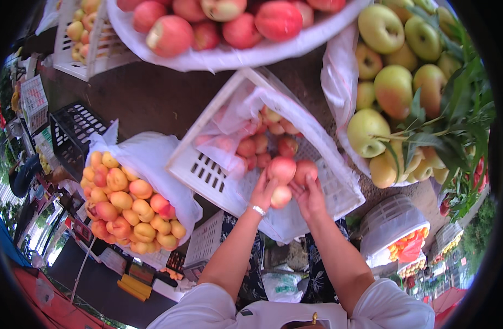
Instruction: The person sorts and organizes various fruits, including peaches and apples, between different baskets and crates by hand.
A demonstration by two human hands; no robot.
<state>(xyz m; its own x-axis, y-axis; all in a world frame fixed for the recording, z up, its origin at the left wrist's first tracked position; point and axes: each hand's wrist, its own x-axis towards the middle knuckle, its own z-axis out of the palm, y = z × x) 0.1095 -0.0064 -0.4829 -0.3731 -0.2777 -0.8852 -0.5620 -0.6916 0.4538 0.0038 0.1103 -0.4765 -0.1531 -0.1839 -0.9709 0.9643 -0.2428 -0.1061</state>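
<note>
Both my hands are over a white plastic crate [202, 184] lined with a thin plastic sheet. My left hand [264, 190] holds a pink-red peach [282, 169], and a paler peach [281, 196] rests by its fingers, between the hands. In my right hand [309, 196] is another red peach [306, 171], its fingers curled at the near side. More red peaches [247, 147] lie in the far part of the crate, some of them under the plastic sheet.
A white-rimmed container [218, 65] of red fruit stands beyond the crate. Yellow-orange fruit [130, 201] fills a lined container at left. Large green-yellow fruit [393, 90] with leafy twigs lies at right. A black crate [77, 131] and a lined basket [393, 222] stand farther out.
</note>
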